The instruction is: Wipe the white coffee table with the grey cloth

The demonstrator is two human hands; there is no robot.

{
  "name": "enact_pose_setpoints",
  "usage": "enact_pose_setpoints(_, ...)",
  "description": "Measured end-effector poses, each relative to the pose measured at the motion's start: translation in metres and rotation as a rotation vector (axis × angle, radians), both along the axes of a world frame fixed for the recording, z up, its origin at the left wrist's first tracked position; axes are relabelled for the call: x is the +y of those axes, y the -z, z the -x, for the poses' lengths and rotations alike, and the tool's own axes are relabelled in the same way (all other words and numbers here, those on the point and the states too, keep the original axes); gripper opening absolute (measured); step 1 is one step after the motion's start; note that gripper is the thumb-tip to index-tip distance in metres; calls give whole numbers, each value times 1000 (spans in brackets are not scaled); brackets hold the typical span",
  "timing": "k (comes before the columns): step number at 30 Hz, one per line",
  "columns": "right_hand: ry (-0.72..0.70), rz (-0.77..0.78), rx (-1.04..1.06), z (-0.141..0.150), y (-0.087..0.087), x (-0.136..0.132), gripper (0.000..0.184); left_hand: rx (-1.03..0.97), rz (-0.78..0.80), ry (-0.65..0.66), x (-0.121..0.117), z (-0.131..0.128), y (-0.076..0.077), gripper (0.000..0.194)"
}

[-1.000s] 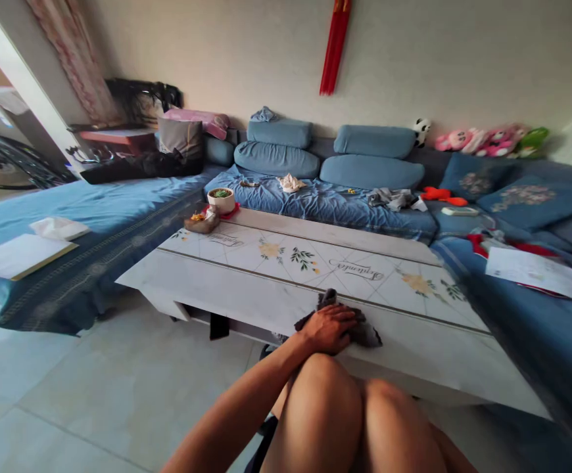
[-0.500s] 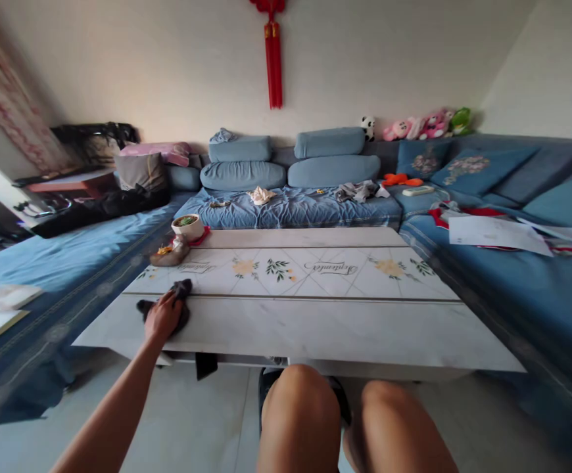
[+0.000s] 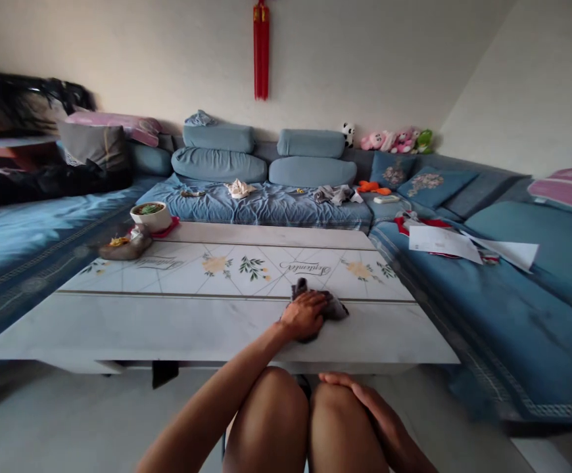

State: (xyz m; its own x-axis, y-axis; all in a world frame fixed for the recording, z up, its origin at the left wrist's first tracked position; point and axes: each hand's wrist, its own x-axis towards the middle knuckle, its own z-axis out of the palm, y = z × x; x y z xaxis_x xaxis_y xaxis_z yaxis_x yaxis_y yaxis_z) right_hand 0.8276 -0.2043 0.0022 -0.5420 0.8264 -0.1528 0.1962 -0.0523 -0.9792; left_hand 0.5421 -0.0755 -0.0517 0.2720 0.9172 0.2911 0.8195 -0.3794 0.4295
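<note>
My left hand (image 3: 304,315) presses down on a dark grey cloth (image 3: 336,309), its fingers curled over it. The cloth lies crumpled on the near side of the white coffee table (image 3: 118,328), right of the middle, and part of it is hidden under the palm. My right hand (image 3: 359,393) rests on my right knee with its fingers stretched out, holding nothing.
At the table's far left stand a white plant pot (image 3: 150,218) on a red mat and a brown dish (image 3: 126,244) with small items. Blue sofas surround the table. Papers (image 3: 444,243) lie on the right sofa, and rumpled clothes (image 3: 335,194) on the back one.
My left hand has slid the cloth across the tabletop from the left end to right of the middle. My right hand has come into view on the knee. The view has turned right.
</note>
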Motion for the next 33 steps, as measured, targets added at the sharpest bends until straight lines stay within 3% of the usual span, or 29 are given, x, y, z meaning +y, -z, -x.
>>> enact_pose_setpoints(2, 12, 31, 13, 5, -1, 7, 77, -31, -29, 148, -7, 4, 8, 56)
enact_pose_setpoints(4, 46, 6, 2, 9, 0, 18, 75, -45, -44, 73, -18, 46, 12, 54)
enact_pose_setpoints(7, 78, -157, -61, 14, 13, 45, 71, 2, -8, -303, -48, 155, 5, 51)
enact_pose_setpoints(11, 153, -596, -195, 17, 54, 88, 57, 107, 167, -887, -114, 300, -24, 54)
enact_pose_setpoints(13, 183, -794, -242, 20, 77, 102, 51, 127, 214, -1094, -141, 340, -41, 55)
enact_pose_setpoints(14, 190, -866, -266, 21, 86, 107, 50, 133, 225, -1170, -147, 349, -47, 55)
enact_pose_setpoints(16, 188, -950, -313, 24, 99, 110, 48, 135, 226, -1245, -141, 341, -54, 56)
enact_pose_setpoints(18, 192, -953, -348, 25, 104, 109, 46, 122, 205, -1181, -112, 302, -52, 53)
enact_pose_setpoints(20, 214, -891, -341, 27, 100, 108, 45, 95, 160, -990, -69, 238, -42, 49)
enact_pose_setpoints(23, 279, -722, -253, 39, 84, 109, 53, 29, 64, -686, -7, 119, -25, 50)
enact_pose_setpoints(25, 326, -685, -191, 54, 72, 114, 63, -13, 22, -454, 19, 44, -17, 46)
enact_pose_setpoints(27, 346, -729, -184, 71, 66, 122, 73, -90, -22, -143, 29, -8, -11, 53)
enact_pose_setpoints(29, 354, -770, -254, 87, 68, 135, 83, -218, -62, 140, 28, -24, -8, 63)
enact_pose_setpoints(30, 369, -774, -321, 94, 71, 143, 88, -281, -78, 195, 25, -18, -7, 64)
enact_pose_setpoints(31, 390, -778, -404, 100, 75, 152, 93, -314, -82, 157, 21, -2, -8, 62)
enact_pose_setpoints(33, 427, -804, -599, 116, 80, 169, 98, -282, -57, -126, 14, 49, -12, 59)
